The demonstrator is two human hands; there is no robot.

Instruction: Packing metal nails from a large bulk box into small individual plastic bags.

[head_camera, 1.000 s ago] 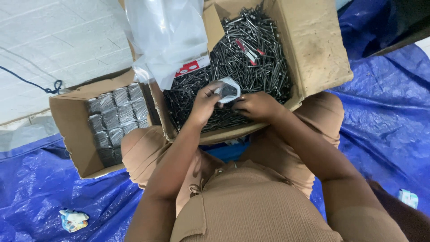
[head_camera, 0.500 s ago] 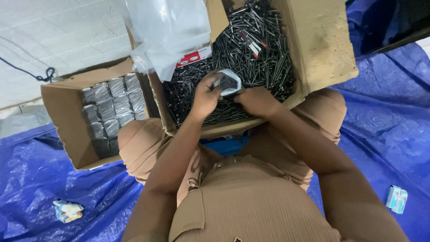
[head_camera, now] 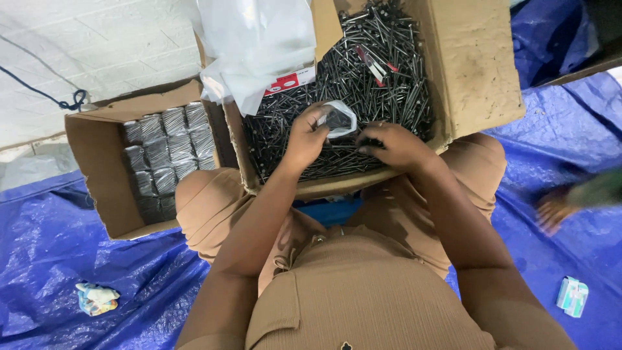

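Bright even light; right edge motion-blurred.

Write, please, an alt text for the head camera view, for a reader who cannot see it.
A seated person's left hand holds a small clear bag over a cardboard box of dark nails, while the right hand rests on the nails. Beside it, a smaller box holds packed bundles; blue tarp covers the floor.
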